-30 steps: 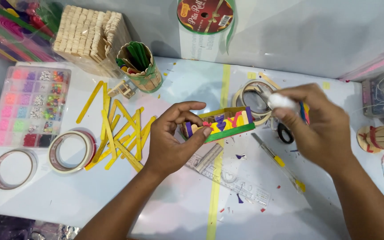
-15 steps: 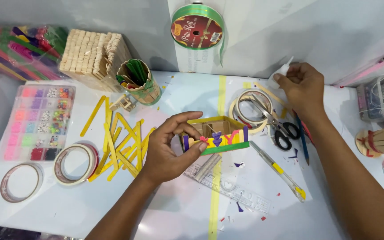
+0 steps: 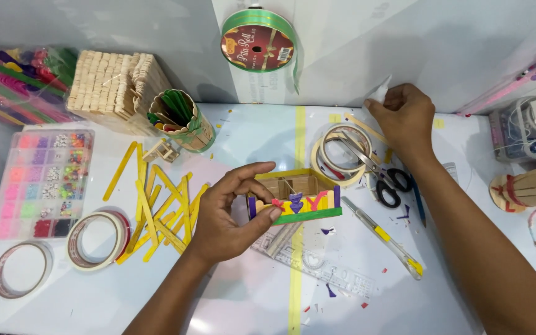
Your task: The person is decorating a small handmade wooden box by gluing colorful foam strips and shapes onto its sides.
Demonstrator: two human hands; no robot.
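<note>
Lay mid-table on the white table [image 3: 243,304], the stick box [image 3: 296,197], long axis left to right, decorated green-edged face toward the camera. Was pinched at its left end by the left hand [image 3: 231,214]. Right hand [image 3: 404,118] closed on a white glue bottle [image 3: 379,96] by the back wall, having carried it up from beside the box a second before.

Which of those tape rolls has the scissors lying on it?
The pale roll pair at the back of the table, just below the right hand; the scissors cross it. The two rolls at the left, and, lie bare.
</note>
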